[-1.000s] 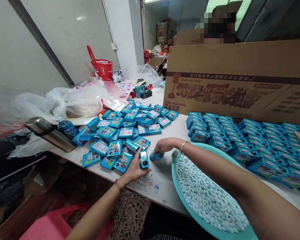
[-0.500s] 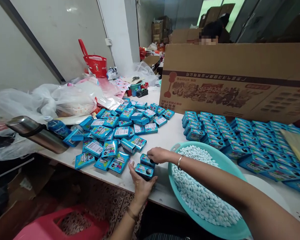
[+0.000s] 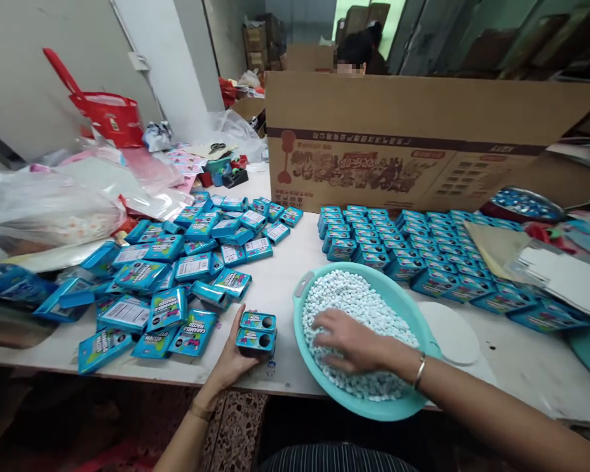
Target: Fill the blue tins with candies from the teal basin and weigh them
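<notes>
Left hand [image 3: 233, 357] grip closed on two stacked boxes [image 3: 256, 331], lower centre: light, stiff card; we pinch the sides. Right hand [image 3: 356, 344] splayed open in loose, slippery candies [image 3: 354, 301].

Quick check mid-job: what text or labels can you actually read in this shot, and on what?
Small blue boxes in the loose pile: bold upside-down word, too blurred to quote.
Two boxes in the left hand: no legible text.
Cardboard carton: upside-down characters, unreadable.
Red bag: white label, too small.

Bare table [image 3: 295, 288] lane between boxes [image 3: 177, 275] and basin [image 3: 305, 341].
</notes>
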A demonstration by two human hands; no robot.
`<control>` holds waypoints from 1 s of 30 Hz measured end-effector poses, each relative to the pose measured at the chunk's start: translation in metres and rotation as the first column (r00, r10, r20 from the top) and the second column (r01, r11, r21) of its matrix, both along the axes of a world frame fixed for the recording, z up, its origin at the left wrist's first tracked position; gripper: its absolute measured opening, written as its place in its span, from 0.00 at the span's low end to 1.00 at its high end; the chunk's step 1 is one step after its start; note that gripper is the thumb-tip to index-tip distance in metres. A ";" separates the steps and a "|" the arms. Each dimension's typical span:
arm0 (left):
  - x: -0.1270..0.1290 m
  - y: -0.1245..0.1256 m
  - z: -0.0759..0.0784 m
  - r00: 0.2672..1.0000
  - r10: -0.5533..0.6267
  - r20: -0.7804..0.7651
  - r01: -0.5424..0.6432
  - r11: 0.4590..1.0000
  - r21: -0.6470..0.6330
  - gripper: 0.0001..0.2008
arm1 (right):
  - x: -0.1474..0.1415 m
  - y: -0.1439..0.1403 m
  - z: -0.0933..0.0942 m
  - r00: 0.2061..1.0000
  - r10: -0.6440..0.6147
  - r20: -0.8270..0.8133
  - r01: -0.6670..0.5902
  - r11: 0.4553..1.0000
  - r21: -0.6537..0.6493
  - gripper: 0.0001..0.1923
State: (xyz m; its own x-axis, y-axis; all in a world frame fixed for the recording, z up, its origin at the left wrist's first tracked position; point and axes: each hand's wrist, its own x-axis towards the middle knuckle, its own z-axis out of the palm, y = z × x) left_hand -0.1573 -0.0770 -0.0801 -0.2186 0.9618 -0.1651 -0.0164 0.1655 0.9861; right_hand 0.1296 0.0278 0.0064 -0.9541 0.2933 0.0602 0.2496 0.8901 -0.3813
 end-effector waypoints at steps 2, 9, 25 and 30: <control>0.005 0.009 0.002 1.000 -0.022 -0.005 0.023 1.000 0.011 0.54 | 0.004 -0.016 -0.014 0.993 0.071 0.097 -0.076 0.996 0.047 0.12; 0.028 0.029 0.062 0.954 0.239 -0.181 -0.181 0.940 0.288 0.36 | 0.021 0.007 -0.025 0.958 -0.181 0.224 0.148 0.976 0.159 0.09; 0.177 0.106 0.103 -0.348 -0.389 -0.853 0.623 0.583 -0.521 0.28 | 0.073 0.034 -0.085 0.008 -0.995 -0.100 0.650 0.081 -0.756 0.25; 0.171 0.096 0.093 -0.222 -0.370 -0.902 0.563 0.707 -0.429 0.31 | 0.041 0.042 -0.084 -0.151 -0.980 -0.130 0.456 0.048 -0.889 0.19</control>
State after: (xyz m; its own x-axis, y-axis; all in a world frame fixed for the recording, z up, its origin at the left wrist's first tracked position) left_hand 0.0140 0.0187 0.0127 0.4581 0.8602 -0.2238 0.8820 -0.4711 -0.0054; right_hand 0.1705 0.0697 -0.0776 0.3305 0.9374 -0.1103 0.0333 -0.1284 -0.9912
